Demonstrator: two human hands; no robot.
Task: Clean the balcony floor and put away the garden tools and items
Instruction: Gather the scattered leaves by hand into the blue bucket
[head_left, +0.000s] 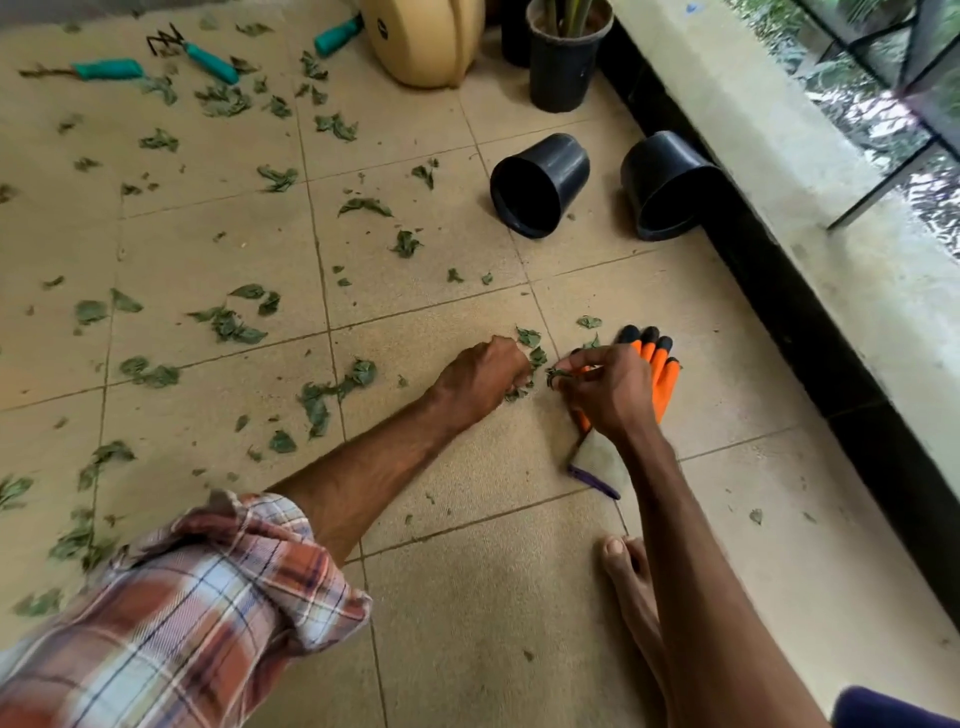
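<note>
Person crouches on the tiled floor (457, 597), both arms stretched fwd. Left hand (480, 376) is down on the tile w/ fingers curled tight round a bunch of leaves; bits stick out under the knuckles. Right hand (608, 387) is just beside it, thumb & fingertips pinching one small leaf (558, 373) just above the floor. Under the right hand lies an orange glove (658, 364), flat on the tile, black fingertips pointing away, grey cuff w/ purple edge toward the person.

More scattered leaves (228, 325) cover the tiles to the left & ahead, thickest at far left. Two black pots lie on their sides: one (540, 184) mid-floor, open end facing the camera, the other (667, 184) up against the dark base of the ledge (779, 130). A third pot (566, 57) stands upright w/ a plant, nr a tan rounded container (423, 39). Three teal-handled tools (210, 62) lie at the far left top, apart from each other; one is a small claw rake. Plaid sleeve (208, 587) is rolled up on the left arm. Bare foot (631, 577) is on the tile by the right forearm.
</note>
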